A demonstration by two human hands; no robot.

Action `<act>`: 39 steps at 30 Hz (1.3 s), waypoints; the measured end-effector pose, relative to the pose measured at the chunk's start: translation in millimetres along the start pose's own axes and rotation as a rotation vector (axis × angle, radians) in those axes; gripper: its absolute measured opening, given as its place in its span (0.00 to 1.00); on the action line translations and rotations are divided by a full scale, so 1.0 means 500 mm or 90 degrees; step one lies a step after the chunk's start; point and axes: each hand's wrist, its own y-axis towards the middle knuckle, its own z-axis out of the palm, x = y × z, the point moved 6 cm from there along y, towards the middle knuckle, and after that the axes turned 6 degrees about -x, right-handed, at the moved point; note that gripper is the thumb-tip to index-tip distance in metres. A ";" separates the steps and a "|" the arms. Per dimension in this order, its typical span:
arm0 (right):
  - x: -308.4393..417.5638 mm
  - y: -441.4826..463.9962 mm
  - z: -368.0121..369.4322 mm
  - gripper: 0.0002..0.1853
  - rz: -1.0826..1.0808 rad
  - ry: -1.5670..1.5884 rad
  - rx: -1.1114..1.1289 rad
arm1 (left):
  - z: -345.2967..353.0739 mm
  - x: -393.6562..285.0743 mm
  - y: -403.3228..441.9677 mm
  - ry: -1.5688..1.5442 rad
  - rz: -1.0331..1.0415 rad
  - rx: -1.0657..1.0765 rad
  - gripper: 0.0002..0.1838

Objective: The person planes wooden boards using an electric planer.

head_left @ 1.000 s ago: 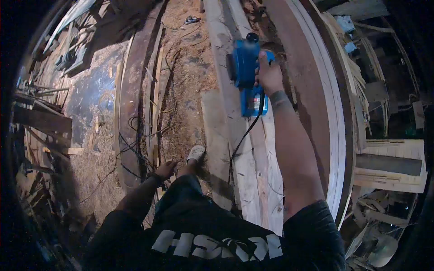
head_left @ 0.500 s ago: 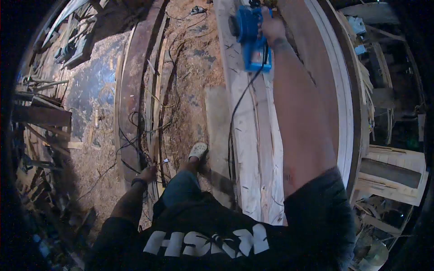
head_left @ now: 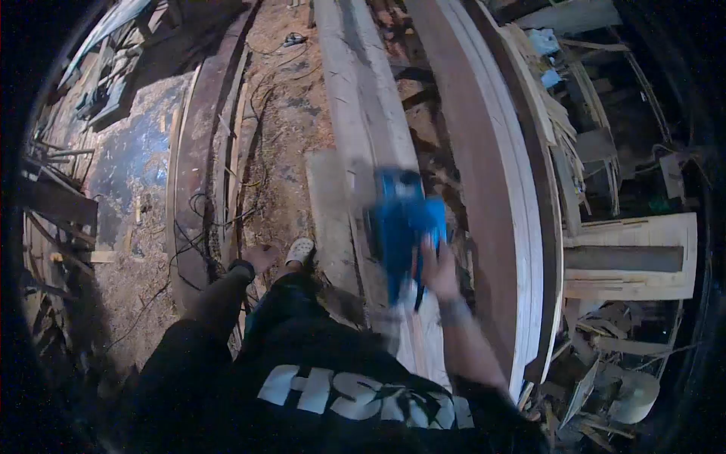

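Note:
My right hand (head_left: 439, 271) is closed around the handle of a blue electric planer (head_left: 404, 223), which is blurred by motion. The planer is over the near part of a long pale plank (head_left: 370, 98), close to my body. Whether its sole touches the wood cannot be made out. My left hand (head_left: 262, 258) hangs low beside my leg, apart from the plank, its fingers loosely stretched and nothing visible in them. A light clog (head_left: 300, 250) on my foot shows just to its right.
Wood shavings cover the floor (head_left: 283, 136). Dark cable (head_left: 198, 227) lies looped left of my hand. Another broad board (head_left: 473, 144) runs along the right, with stacked offcuts (head_left: 560, 125) beyond. A short board (head_left: 329, 197) lies left of the plank.
My right hand has drawn the planer back from the far part of the plank to near my body, bending the arm. My left hand has risen slightly. The view has shifted right.

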 end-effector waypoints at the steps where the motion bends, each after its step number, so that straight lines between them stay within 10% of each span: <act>1: -0.075 -0.105 -0.032 0.20 -0.108 -0.043 -0.049 | 0.010 -0.054 -0.013 0.028 -0.011 0.004 0.40; 7: -0.578 -0.644 -0.157 0.32 -0.145 -0.196 -0.145 | 0.134 -0.119 -0.062 0.166 0.016 0.074 0.41; 10: -0.504 -0.646 -0.159 0.24 -0.083 -0.110 -0.147 | 0.085 -0.262 -0.168 0.171 -0.020 0.126 0.40; 24: 0.169 0.206 0.122 0.24 -0.273 0.009 -0.151 | -0.035 -0.048 0.041 0.184 0.093 0.046 0.33; 29: 0.309 0.438 0.176 0.26 -0.226 0.091 -0.100 | -0.041 -0.013 0.036 -0.180 -0.104 0.070 0.31; 39: 0.494 0.820 0.239 0.34 -0.273 0.026 -0.080 | -0.097 0.182 -0.092 -0.035 -0.216 0.021 0.33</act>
